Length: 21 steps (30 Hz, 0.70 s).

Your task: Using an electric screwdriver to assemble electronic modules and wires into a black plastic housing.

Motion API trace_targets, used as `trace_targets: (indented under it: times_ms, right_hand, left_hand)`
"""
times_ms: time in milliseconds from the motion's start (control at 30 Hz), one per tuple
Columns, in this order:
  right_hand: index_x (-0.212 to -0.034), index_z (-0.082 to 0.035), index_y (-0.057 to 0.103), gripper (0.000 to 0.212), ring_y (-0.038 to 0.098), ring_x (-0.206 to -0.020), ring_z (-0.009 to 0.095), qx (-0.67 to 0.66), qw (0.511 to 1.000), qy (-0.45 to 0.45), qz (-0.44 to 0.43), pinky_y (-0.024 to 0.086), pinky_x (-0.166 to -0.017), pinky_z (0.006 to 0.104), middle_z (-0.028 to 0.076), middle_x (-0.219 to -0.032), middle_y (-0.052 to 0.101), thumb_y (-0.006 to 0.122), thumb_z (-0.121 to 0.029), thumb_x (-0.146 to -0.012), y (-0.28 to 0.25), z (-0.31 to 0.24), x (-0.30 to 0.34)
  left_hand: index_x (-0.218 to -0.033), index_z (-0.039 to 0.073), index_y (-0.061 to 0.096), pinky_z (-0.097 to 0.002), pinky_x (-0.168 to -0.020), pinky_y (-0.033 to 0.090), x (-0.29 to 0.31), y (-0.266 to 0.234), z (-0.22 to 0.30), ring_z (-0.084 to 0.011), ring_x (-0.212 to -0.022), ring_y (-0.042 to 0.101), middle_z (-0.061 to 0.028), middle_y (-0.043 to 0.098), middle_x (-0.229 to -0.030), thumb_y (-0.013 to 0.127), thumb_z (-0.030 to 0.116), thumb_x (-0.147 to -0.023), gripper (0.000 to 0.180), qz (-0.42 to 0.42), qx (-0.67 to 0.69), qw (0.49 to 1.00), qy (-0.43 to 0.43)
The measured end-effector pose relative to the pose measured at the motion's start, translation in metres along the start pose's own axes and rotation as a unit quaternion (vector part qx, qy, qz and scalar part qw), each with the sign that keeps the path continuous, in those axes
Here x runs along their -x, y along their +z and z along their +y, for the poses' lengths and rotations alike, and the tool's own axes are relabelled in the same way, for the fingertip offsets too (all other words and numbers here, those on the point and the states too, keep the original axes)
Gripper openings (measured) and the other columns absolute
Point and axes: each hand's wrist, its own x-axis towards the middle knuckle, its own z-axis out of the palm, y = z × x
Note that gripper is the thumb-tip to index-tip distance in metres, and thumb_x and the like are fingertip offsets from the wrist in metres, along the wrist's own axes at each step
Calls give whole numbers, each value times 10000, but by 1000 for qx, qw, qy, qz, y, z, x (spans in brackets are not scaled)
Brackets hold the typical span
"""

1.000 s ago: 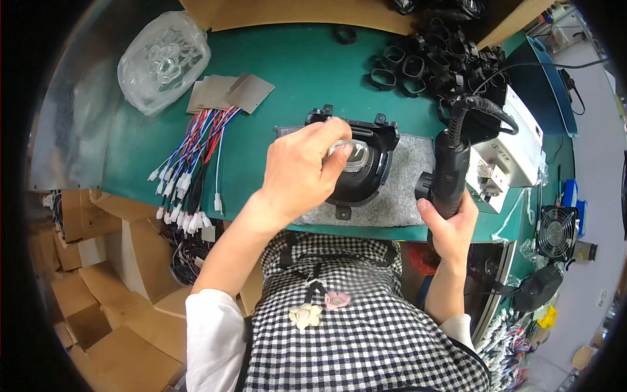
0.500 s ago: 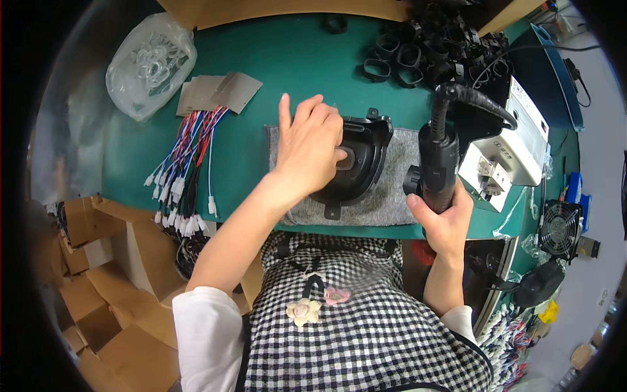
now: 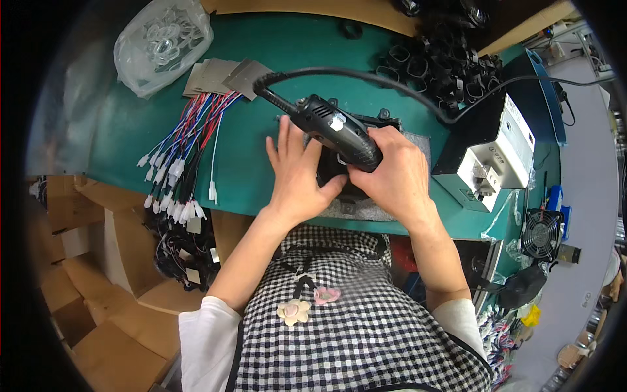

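Note:
My right hand (image 3: 400, 173) is wrapped round a black corded handheld power tool (image 3: 339, 136), tilted with its cable end up and to the left. Its lower end points down at a curved black plastic housing (image 3: 384, 121) and is hidden behind my fingers. The housing lies on a grey felt mat (image 3: 423, 145), mostly covered by both hands and the tool. At its left side my left hand (image 3: 295, 179) rests with the fingers spread and the thumb reaching over the part near the tool's tip.
Grey flat plates (image 3: 212, 75) with bundled coloured wires (image 3: 186, 140) lie on the green table at left. Behind them sits a clear plastic bag (image 3: 163, 49) of rings. Several black ring-shaped parts (image 3: 450, 65) are heaped at the back right. A white-fronted control box (image 3: 496, 157) stands at right.
My right hand has brought the power tool leftward from beside the mat to over the housing and tilted it. My left hand has shifted slightly down and left, fingers more spread.

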Motion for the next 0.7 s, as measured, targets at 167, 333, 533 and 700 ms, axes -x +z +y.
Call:
trace_targets:
  times_ms: [167, 333, 533, 700]
  right_hand:
    - [-986, -37, 635, 383, 625, -812, 346, 78, 995, 26, -49, 507, -709, 408, 125, -953, 622, 687, -155, -625, 7, 2, -2]
    - [-1075, -27, 613, 519, 621, -852, 329, 54, 998, 0, -30, 506, -729, 398, 127, -1027, 598, 752, -188, -601, 2, 4, 2]
    - [-1086, 14, 554, 496, 498, -832, 101, -299, 923, 242, 6, 428, -728, 243, 63, -971, 567, 732, -107, -639, -36, 21, 35]
    - [-1148, 10, 506, 522, 493, -866, 106, -412, 878, 241, 25, 415, -775, 243, 31, -967, 546, 694, -65, -667, -8, 34, 49]
  left_hand:
    - [-1190, 74, 489, -672, -1006, 85, 1, 11, -3, -439, -1296, 166, -195, 323, -1306, 716, 295, -629, 644, 0, 7, 1000, 25]
    - [-1192, 72, 510, -639, -1018, 100, -2, 8, -5, -391, -1273, 234, -164, 389, -1265, 726, 312, -630, 648, 2, 62, 998, 28]
    - [-1180, 87, 553, -533, -1051, 122, -18, -13, 4, -280, -1140, 440, -80, 519, -1151, 753, 309, -611, 642, 55, 77, 988, 124]
    - [-956, 86, 659, -441, -987, 237, -29, 3, 0, -205, -916, 501, -11, 564, -875, 771, 267, -573, 438, 58, 77, 985, 143]
